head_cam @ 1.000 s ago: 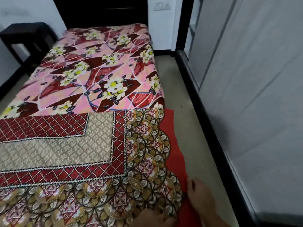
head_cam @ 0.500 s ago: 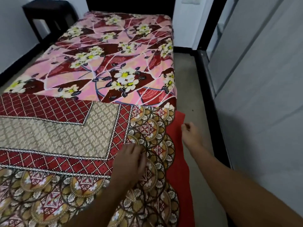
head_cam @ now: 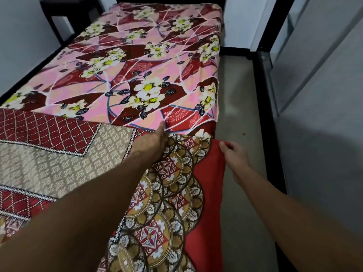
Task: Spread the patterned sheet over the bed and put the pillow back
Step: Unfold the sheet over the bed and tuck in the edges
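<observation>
Patterned sheet (head_cam: 59, 163) covers the near half of the pink floral bed (head_cam: 137, 65). Right grip (head_cam: 235, 156) pinches its red border; left grip (head_cam: 151, 146) lies outstretched on it. Grey floor (head_cam: 235, 95) alongside, black side table (head_cam: 64, 8) beyond.

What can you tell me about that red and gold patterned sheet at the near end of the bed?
The patterned sheet looks like thin woven cloth: a beige centre framed by red lattice bands, then gold and maroon scalloped circles, then a plain red border hanging over the bed's side. It lies mostly flat over the near part, meeting the floral sheet beyond. The left hand rests on it with fingers stretched out; the right hand pinches its red corner.
</observation>
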